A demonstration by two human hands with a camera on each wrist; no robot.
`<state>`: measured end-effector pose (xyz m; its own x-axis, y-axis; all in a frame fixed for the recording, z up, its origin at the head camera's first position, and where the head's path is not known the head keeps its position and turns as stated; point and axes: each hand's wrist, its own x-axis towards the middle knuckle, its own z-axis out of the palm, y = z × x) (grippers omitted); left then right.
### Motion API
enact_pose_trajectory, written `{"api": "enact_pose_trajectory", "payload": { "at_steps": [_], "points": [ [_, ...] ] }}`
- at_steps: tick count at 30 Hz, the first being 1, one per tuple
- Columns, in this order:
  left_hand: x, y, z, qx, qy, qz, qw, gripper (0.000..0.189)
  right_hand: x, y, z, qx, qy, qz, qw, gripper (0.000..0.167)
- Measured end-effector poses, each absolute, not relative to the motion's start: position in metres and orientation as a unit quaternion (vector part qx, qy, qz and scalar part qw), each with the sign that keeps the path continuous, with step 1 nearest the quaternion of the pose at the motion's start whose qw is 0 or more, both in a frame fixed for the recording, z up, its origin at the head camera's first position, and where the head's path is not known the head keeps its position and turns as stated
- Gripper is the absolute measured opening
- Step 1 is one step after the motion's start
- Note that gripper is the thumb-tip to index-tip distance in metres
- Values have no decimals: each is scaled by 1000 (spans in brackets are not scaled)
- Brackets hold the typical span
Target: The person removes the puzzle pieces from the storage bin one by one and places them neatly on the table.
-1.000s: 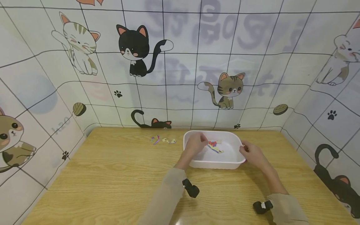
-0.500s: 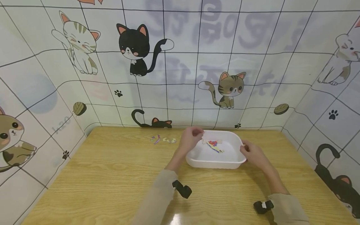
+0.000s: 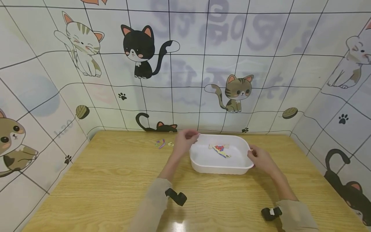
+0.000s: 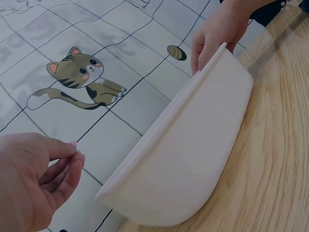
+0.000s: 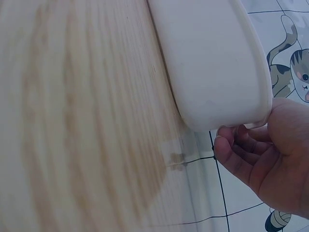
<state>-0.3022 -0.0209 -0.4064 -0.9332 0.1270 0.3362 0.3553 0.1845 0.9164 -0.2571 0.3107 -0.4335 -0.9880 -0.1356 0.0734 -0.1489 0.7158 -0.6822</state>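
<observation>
A white plastic basin (image 3: 221, 169) stands at the back of the wooden table. In it lie several small flat coloured pieces (image 3: 221, 150), red, yellow-and-blue and beige. My right hand (image 3: 262, 160) grips the basin's right end; the right wrist view shows the fingers (image 5: 236, 159) curled under the rim. Just off the basin's left end is my left hand (image 3: 183, 141), its fingers loosely bent and the thumb near the fingertips. In the left wrist view no held thing plainly shows in that hand (image 4: 36, 179).
Left of the left hand, small purple and green pieces (image 3: 161, 143) lie on the table (image 3: 116, 180), with a yellowish piece (image 3: 170, 144) beside them; the hand partly covers that spot. A wall covering with cat drawings (image 3: 185, 71) rises right behind the table.
My left hand has drawn out of the basin and moved left past its rim, uncovering a beige piece inside and covering part of the yellowish pieces. The right hand has stayed at the rim.
</observation>
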Motion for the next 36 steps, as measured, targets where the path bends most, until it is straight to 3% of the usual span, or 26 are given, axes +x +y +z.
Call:
{"api": "enact_pose_trajectory", "payload": {
  "at_steps": [19, 36],
  "points": [
    [-305, -92, -425, -76, -753, -642, 124, 13, -258, 312, -436, 83, -926, 368, 17, 46],
    [-313, -162, -452, 55, -786, -603, 127, 17, -256, 311, -434, 80, -925, 371, 15, 47]
  ]
}}
